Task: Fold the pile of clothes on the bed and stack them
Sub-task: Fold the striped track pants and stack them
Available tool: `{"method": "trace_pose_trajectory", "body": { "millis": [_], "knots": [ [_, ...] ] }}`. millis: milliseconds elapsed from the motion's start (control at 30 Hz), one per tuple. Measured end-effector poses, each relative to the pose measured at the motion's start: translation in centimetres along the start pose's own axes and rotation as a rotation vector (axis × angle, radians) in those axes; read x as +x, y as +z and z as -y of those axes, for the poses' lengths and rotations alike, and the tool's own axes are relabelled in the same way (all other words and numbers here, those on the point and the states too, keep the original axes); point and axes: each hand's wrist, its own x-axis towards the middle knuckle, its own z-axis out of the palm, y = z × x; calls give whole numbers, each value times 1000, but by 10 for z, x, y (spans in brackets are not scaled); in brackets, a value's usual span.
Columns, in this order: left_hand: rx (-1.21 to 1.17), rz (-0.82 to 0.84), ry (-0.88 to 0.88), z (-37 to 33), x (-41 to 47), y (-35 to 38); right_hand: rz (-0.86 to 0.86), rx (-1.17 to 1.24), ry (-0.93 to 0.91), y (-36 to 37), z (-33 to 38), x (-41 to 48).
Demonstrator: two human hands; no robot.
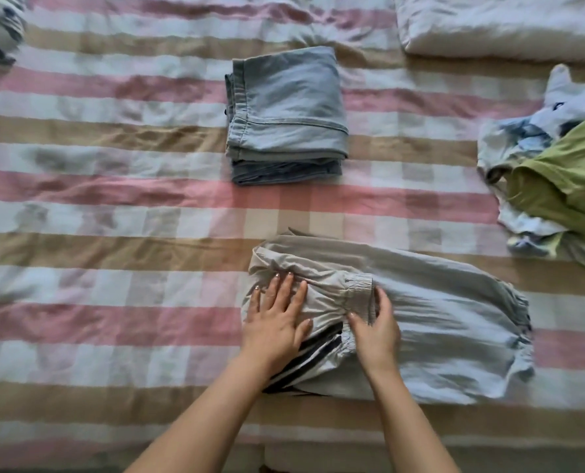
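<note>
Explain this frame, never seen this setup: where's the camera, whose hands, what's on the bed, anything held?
No robot: one camera worn on a person's head looks down at their bare hands over a checked bedsheet. The left hand presses flat on the grey trousers, half folded; the right hand pinches them by an elastic cuff. Beyond lies folded denim. At the right edge, unfolded: a green garment on a blue-printed garment. White bedding sits top right.
</note>
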Motion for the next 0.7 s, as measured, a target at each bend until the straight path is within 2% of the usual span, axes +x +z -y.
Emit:
{"method": "trace_pose_trajectory", "body": {
  "millis": [33, 100, 133, 200, 267, 300, 400, 467, 567, 633, 700],
  "knots": [
    [30, -33, 3, -3, 2, 2, -47, -116, -75, 0, -2, 1],
    [21, -167, 24, -7, 5, 5, -136, -395, -346, 6, -5, 0],
    [22, -202, 38, -8, 7, 7, -124, -507, -472, 12, -5, -1],
    [58, -126, 47, -5, 12, 14, 90, -692, -547, 23, -7, -1],
    [114, -8, 24, -3, 17, 20, 286, -871, -487, 30, -19, 8],
    [125, 25, 9, -3, 20, 22, 323, -923, -466, 32, -25, 13],
    [83, 39, -37, -14, 25, 18, 365, -904, -480, 29, -26, 20],
    [37, -39, -38, -31, 23, 5, 369, -793, -522, 18, -18, 18],
    [-100, -266, 140, -71, 19, -13, 136, -552, -572, -21, -12, 14],
    [-185, -292, 261, -106, 19, -19, -1, -504, -516, -54, -22, 17],
    [-229, -251, 322, -145, 23, -20, -54, -497, -426, -89, -35, 25]
  ]
}}
